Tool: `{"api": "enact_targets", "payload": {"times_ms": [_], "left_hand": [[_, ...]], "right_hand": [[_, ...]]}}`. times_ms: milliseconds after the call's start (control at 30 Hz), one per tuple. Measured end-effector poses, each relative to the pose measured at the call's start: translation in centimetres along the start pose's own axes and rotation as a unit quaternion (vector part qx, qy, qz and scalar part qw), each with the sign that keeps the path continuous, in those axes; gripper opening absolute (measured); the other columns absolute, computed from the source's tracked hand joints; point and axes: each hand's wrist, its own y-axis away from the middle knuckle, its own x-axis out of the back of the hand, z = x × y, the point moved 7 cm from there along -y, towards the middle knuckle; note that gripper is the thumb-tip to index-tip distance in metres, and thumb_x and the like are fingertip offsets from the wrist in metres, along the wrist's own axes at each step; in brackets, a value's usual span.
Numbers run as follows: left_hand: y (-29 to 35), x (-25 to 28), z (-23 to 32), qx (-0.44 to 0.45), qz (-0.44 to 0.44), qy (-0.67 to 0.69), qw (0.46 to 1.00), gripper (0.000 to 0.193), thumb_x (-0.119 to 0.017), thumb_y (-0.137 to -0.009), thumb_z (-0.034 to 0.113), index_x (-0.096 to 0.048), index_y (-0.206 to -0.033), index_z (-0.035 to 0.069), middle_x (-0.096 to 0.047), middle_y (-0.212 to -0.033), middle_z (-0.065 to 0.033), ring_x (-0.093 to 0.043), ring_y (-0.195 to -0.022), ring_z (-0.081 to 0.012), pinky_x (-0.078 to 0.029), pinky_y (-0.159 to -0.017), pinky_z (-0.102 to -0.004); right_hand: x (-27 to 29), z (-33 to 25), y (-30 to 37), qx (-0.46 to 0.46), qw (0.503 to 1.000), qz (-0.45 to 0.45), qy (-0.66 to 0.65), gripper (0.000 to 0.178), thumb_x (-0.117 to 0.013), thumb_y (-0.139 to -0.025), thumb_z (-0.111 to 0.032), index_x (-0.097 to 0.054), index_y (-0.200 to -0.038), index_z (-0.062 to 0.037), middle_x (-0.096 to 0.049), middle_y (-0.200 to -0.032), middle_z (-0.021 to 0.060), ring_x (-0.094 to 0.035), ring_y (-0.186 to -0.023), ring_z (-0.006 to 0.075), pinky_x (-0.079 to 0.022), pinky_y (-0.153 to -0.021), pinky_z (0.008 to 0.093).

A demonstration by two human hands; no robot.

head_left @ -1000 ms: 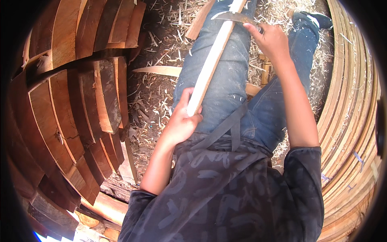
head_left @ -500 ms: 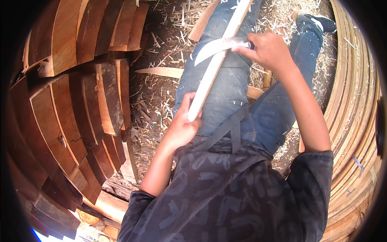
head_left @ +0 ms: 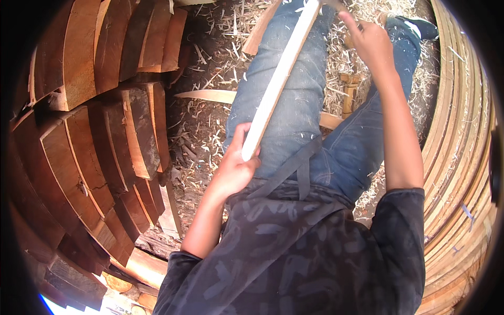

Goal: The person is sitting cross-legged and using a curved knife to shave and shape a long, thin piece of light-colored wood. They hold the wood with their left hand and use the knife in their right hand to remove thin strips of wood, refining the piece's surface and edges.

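A long pale wooden strip (head_left: 281, 76) lies along my outstretched left leg (head_left: 294, 105), its near end by my lap. My left hand (head_left: 238, 165) is closed round that near end, thumb and fingers on its two sides. Out near the strip's far end, my right hand (head_left: 371, 46) grips a knife by its dark handle, mostly hidden in the fist. Only a bit of the knife's blade (head_left: 332, 4) shows at the upper edge, close to the strip; the rest is out of view or hidden.
Stacked reddish-brown boards (head_left: 84, 157) rise on the left. Long stacked planks (head_left: 457, 173) curve along the right. Pale wood shavings (head_left: 231, 42) cover the ground round my legs. A thin pointed wood offcut (head_left: 207, 95) lies beside my left leg.
My right hand has moved away from me with the knife, from the strip's middle toward its far end. My left hand keeps its hold on the near end.
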Motion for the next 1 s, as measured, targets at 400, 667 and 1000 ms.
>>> {"api": "enact_targets", "payload": {"times_ms": [400, 667, 1000], "left_hand": [[0.5, -0.5, 0.7, -0.021, 0.051, -0.098, 0.994, 0.062, -0.047, -0.068, -0.011, -0.036, -0.127, 0.005, -0.043, -0.083, -0.0028, -0.047, -0.078, -0.0135, -0.041, -0.073, -0.0268], [1.1, -1.6, 1.9, -0.053, 0.109, -0.185, 0.975, 0.053, -0.051, -0.079, -0.005, -0.034, -0.128, 0.005, -0.052, -0.081, -0.0118, -0.057, -0.076, -0.0254, -0.046, -0.073, -0.0357], [2.4, -0.4, 2.5, -0.104, 0.181, -0.329, 0.921, 0.051, -0.059, -0.087, 0.019, -0.039, -0.124, -0.009, -0.052, -0.113, -0.0299, -0.054, -0.104, -0.0441, -0.044, -0.09, -0.046]], "right_hand": [[-0.4, 2.7, -0.4, -0.04, 0.994, -0.098, 0.037, 0.079, -0.046, -0.084, -0.071, -0.068, -0.078, 0.005, -0.062, -0.061, 0.019, -0.065, -0.064, 0.0323, -0.051, -0.064, 0.0411], [0.1, 6.5, -0.6, -0.163, 0.986, 0.008, 0.035, 0.071, -0.047, -0.087, -0.066, -0.067, -0.071, 0.0006, -0.062, -0.061, 0.0149, -0.063, -0.061, 0.0256, -0.047, -0.059, 0.0371], [-3.3, 4.5, 14.7, -0.167, 0.951, -0.047, -0.255, 0.063, -0.056, -0.091, -0.051, -0.056, -0.063, 0.0053, -0.041, -0.047, 0.0094, -0.041, -0.048, 0.0133, -0.036, -0.047, 0.0345]]}}
